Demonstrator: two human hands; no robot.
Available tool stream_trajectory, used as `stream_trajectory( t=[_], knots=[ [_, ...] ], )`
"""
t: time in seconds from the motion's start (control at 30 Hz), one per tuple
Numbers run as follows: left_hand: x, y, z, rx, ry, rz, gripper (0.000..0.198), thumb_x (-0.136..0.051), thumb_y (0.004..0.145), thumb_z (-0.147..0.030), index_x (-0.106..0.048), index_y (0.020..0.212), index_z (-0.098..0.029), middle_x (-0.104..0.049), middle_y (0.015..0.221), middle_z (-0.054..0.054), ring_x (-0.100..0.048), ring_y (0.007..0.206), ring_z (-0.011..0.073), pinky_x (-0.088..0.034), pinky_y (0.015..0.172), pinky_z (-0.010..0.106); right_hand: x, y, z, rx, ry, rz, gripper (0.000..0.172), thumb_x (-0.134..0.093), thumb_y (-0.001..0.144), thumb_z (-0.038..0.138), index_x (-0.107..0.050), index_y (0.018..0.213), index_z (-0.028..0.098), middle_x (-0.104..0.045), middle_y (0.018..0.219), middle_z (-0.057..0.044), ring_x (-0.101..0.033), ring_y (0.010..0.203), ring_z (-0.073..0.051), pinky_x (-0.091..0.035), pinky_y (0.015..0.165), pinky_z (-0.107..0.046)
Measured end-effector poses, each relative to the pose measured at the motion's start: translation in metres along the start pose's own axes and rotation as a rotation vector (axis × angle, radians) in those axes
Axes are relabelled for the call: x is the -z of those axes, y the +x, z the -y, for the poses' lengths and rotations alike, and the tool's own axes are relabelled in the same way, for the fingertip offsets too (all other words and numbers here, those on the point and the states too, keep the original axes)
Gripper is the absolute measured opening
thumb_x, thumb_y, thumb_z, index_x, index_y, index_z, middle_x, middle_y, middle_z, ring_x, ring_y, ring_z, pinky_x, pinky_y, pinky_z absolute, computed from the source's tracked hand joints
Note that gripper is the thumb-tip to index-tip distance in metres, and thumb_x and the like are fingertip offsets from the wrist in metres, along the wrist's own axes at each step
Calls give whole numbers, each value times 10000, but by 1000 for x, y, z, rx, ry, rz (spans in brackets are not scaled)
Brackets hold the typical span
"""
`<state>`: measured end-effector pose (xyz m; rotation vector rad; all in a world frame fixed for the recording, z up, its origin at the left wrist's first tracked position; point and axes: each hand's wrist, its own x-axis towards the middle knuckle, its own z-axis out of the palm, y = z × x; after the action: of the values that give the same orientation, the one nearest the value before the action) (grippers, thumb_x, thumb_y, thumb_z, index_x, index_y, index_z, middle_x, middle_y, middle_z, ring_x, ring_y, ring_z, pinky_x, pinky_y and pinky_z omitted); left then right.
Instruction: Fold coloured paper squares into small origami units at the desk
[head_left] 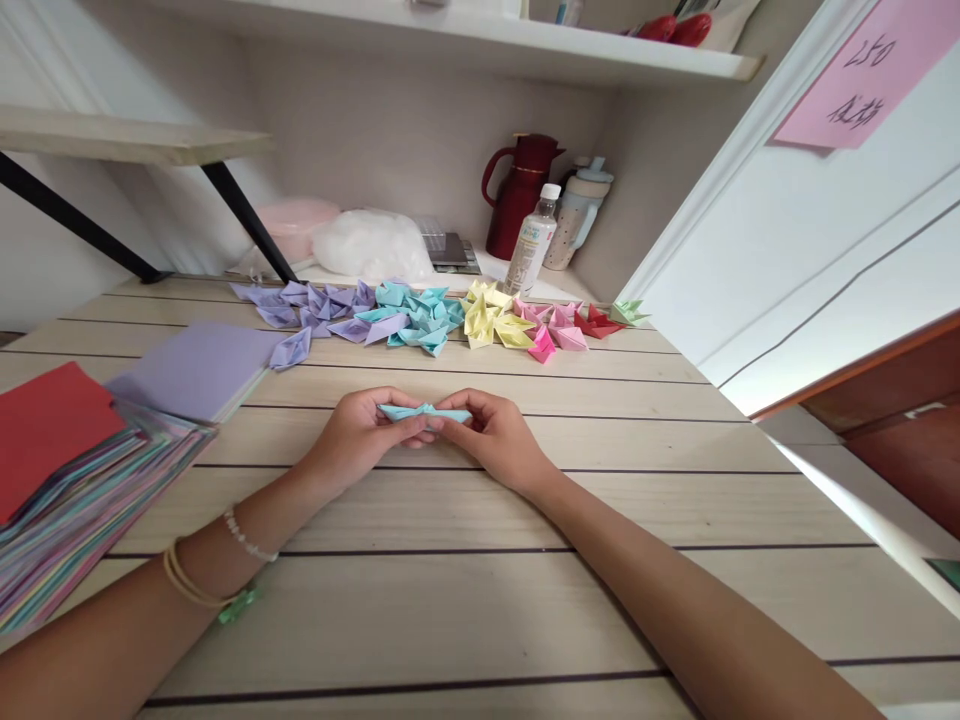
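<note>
A light blue folded paper boat is held between both hands near the middle of the table. My left hand pinches its left half, the thumb pressing from the near side. Around the right half, my right hand closes in the same way, and the two thumb tips meet at the boat's middle. The fingers behind the paper are partly hidden. Beyond the hands lies a row of finished paper boats: purple, light blue, yellow, pink, red and pale green.
Stacks of coloured paper lie at the left, with purple sheets behind them. A clear bottle, a dark red jug and a tumbler stand at the back. A small raised shelf overhangs the back left.
</note>
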<state>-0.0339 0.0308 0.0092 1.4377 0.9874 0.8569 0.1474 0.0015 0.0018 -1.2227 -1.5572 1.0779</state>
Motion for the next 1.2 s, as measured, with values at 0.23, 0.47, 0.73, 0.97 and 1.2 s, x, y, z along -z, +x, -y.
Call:
stream_trajectory(
  t=[0.23,0.47,0.73,0.97,1.2],
  knots=[
    [-2,0,-3,28,-132,3,307,-748,652,-355,-653,832,-126,-724,754,78,-694,712,213,-561,726,354,0,2,-3,51,69,-49,289,-648,738,418,-657,854,153,-652,724,-29,-546,589,-118,-425,498,-213],
    [-1,5,-3,10,-314,-83,345,-613,789,-375,-582,1026,-125,-716,865,110,-694,806,231,-537,800,388,-3,6,-7,66,308,-150,352,-657,736,422,-664,999,189,-698,842,-43,-657,716,-166,-547,708,-310],
    [-1,5,2,16,-322,-28,397,-593,797,-375,-584,1095,-114,-693,973,109,-658,923,236,-496,880,429,-3,5,-7,73,287,-127,285,-617,783,381,-686,983,190,-712,897,-51,-672,831,-197,-538,811,-353],
    [-1,6,4,9,-374,-79,446,-581,800,-418,-543,1123,-113,-694,883,98,-683,800,207,-522,812,383,-2,6,-6,95,67,-154,329,-612,779,427,-632,982,169,-670,786,-47,-626,670,-158,-521,635,-286],
    [1,9,9,3,-406,-90,443,-560,806,-462,-520,1124,-156,-663,908,89,-684,745,194,-538,752,373,-2,-3,1,161,-149,-167,319,-522,830,466,-616,870,164,-632,707,-36,-568,564,-141,-458,546,-265]
  ],
)
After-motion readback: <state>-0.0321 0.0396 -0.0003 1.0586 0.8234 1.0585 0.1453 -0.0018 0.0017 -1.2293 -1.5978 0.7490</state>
